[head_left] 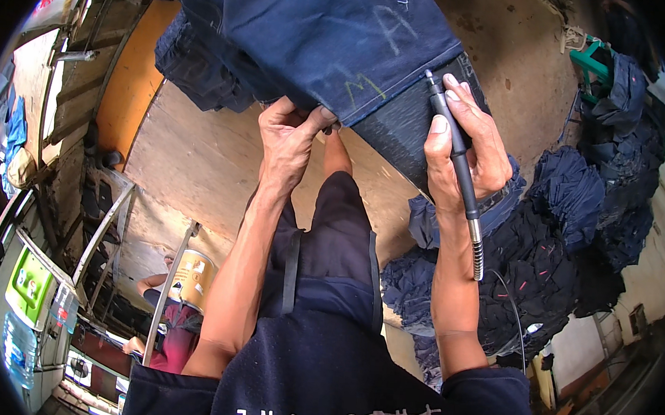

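The dark board (pixel 400 127) came out from under the hem (pixel 404 89) of the blue denim garment (pixel 306 36), and this garment spread beyond the board, on its far side; at the board's left corner the left hand (pixel 287 139) was closed in a pinch on the garment's edge, while over the board's right part the right hand (pixel 484 152) had its fingers wrapped around a black pen-shaped tool (pixel 457 143), whose tip (pixel 428 73) pointed at the hem (whether it touched the cloth, I could not tell); from this, in my judgement, several troubles were possible; if the left pinch loosened, the hem could slide over the board and the tip could meet a wrong spot; if the right hand pressed too hard, the tip could scratch or pierce the denim; the thin cable (pixel 512 305), nearer than the board and to its right, passed by the heap of dark garments (pixel 530 244), so a snag there could pull the tool aside.
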